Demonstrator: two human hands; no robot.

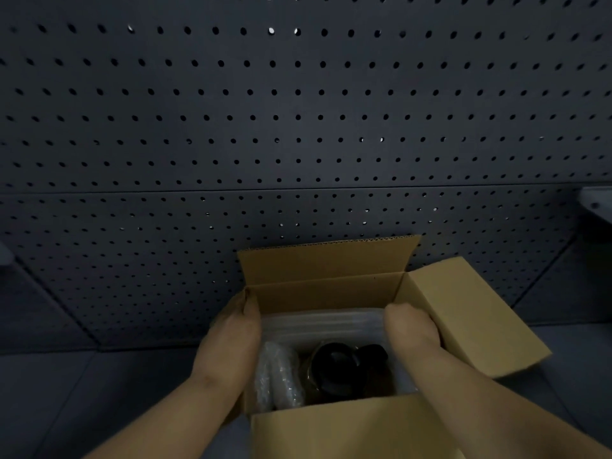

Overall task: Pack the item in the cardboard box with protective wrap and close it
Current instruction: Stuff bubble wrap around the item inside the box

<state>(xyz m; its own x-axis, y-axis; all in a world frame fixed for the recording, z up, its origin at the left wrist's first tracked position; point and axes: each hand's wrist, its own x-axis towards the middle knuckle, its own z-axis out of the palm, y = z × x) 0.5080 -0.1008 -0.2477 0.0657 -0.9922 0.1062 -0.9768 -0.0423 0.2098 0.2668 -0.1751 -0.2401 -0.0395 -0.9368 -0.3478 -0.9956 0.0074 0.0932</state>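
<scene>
A dim grey table (66, 409) runs up to a dark pegboard wall (298, 127) that fills most of the view; the light is low and the picture is soft. A pale bracket-like shape (596, 203) juts in at the right edge of the wall.

The cardboard box (331, 293) stands open near the table's front edge, roughly at its middle. Its far flap is upright against the wall, its right flap is folded outward and down, and its near flap hangs toward the person.

Inside, the dark item (337, 362) sits low in the box between the two hands, with its round face turned upward; its long axis cannot be told. A roll of bubble wrap (278, 376) lies just left of it, running from the near wall toward the far wall. Pale foam sheet (321, 323) lines the far side.

The left hand (231, 339) grips the box's left wall, fingers curled over the rim. The right hand (414, 329) reaches in over the right rim, fingers bent down; whether it holds the wrap cannot be told.
</scene>
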